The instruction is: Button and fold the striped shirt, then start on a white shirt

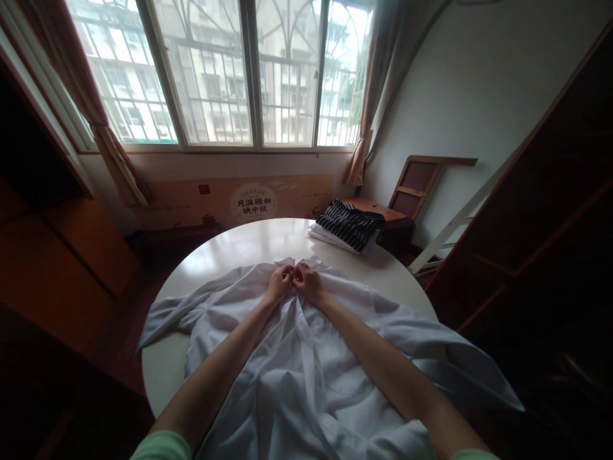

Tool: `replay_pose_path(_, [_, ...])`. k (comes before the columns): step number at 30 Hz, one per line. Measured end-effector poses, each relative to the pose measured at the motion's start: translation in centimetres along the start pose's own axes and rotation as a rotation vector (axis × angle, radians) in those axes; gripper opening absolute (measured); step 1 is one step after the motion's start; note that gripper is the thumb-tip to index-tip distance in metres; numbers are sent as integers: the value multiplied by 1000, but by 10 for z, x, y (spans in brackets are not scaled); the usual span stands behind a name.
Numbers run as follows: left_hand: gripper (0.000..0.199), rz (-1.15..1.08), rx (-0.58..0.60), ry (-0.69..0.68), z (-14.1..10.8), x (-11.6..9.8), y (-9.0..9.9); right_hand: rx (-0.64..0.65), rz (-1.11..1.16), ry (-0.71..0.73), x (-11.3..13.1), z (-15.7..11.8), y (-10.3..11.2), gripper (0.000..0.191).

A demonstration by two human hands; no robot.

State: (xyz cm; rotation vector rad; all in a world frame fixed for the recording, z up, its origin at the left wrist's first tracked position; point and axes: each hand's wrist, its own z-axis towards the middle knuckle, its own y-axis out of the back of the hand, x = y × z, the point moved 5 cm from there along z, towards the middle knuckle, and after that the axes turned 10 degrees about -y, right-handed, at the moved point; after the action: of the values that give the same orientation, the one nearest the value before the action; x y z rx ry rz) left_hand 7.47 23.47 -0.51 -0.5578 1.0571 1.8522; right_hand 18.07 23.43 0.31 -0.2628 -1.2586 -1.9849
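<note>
A pale, long-sleeved shirt [287, 390] lies spread over the round white table [230, 243], its collar end away from me. One sleeve reaches left along the table, and the other hangs past the right edge. Near the collar, my left hand [280, 281] pinches the front edge of the shirt. My right hand [308, 281] is closed on the cloth right beside it, the fingertips of both hands almost meeting. Whether a button is between the fingers is too small to tell. Below the hands, the shirt's front edges run toward me in folds.
A folded black-and-white striped garment [352, 222] rests on white folded cloth [332, 239] at the table's far right. Behind it stands a wooden chair [416, 182]. Barred windows [211, 83] and a printed panel [191, 198] are ahead; a dark wooden panel [522, 236] leans at right.
</note>
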Motion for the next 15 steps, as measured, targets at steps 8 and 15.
replay_pose_path(8, [22,-15,-12,-5,0,1,-1,3,-21,-5,-2,1,-2,7])
replay_pose_path(15, [24,4,-3,28,0,-2,0,24,-23,-17,0,1,-1,7])
